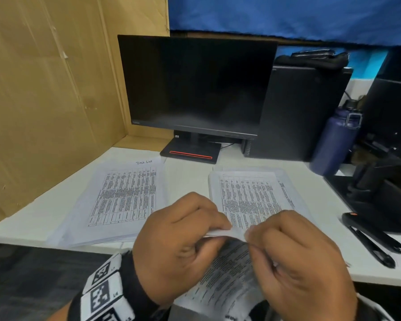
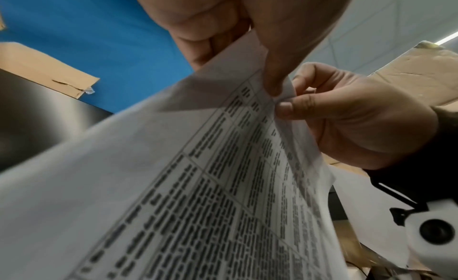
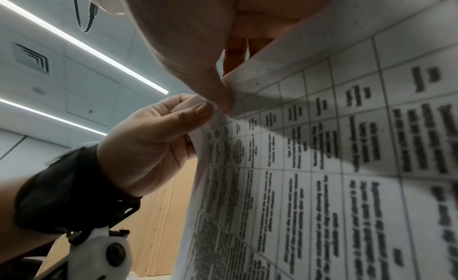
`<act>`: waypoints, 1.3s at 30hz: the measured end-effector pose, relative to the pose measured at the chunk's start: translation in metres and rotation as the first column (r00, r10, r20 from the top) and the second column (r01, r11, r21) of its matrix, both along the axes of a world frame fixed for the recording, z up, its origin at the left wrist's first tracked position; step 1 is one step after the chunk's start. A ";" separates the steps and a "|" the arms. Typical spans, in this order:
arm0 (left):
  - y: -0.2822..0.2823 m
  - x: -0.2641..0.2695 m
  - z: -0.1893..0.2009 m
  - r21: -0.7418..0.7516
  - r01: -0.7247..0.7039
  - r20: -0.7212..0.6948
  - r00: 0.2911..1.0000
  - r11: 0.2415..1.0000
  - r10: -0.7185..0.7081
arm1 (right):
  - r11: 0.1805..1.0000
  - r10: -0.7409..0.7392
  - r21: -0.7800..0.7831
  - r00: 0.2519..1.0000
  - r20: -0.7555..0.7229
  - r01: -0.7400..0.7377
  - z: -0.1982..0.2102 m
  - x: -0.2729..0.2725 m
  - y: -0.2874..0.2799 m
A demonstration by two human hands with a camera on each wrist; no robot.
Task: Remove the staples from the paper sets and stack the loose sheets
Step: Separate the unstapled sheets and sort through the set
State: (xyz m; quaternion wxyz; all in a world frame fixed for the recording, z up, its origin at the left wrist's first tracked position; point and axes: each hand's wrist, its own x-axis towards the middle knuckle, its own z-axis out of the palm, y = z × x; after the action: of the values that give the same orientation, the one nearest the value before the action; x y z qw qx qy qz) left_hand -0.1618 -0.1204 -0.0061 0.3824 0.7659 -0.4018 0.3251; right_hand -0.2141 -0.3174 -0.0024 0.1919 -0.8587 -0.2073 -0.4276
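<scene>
A stapled paper set (image 1: 227, 276) with printed tables hangs over my lap at the desk's front edge. My left hand (image 1: 223, 228) pinches its top corner, thumb on the printed side (image 2: 271, 84). My right hand (image 1: 249, 237) pinches the same corner right beside it, thumb against forefinger (image 3: 221, 100). The corner is bent between the two hands, and no staple shows. From the left wrist view the right hand (image 2: 347, 115) is seen nipping the sheet's edge. On the desk lie a left paper stack (image 1: 120, 200) and a right paper stack (image 1: 248, 195).
A dark monitor (image 1: 195, 89) stands behind the stacks, with a black computer tower (image 1: 296, 112) and a blue bottle (image 1: 333, 144) to its right. A black long-handled tool (image 1: 375, 237) lies at the right. A cardboard wall (image 1: 44, 100) closes the left side.
</scene>
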 end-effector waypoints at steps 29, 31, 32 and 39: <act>-0.001 0.004 -0.024 0.431 0.068 0.037 0.995 0.900 -0.093 | 0.967 0.255 0.234 0.436 -0.863 -0.102 -0.011 0.017 -0.016; 0.001 0.006 -0.021 0.405 0.081 0.004 0.996 0.911 -0.090 | 0.954 0.295 0.283 0.426 -0.855 -0.093 -0.015 0.016 -0.013; 0.002 0.007 -0.019 0.401 0.082 -0.007 0.996 0.912 -0.086 | 0.942 0.331 0.325 0.405 -0.852 -0.085 -0.017 0.016 -0.011; 0.007 0.008 -0.009 0.305 0.190 -0.218 0.968 0.933 -0.126 | 0.682 0.700 0.728 0.229 -0.677 0.071 -0.011 0.022 -0.008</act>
State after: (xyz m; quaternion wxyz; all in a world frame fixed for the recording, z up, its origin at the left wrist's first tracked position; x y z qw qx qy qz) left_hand -0.1537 -0.1131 -0.0154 0.3141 0.8114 -0.4708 0.1462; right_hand -0.1922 -0.3259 -0.0136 0.6363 -0.7482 -0.0840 0.1682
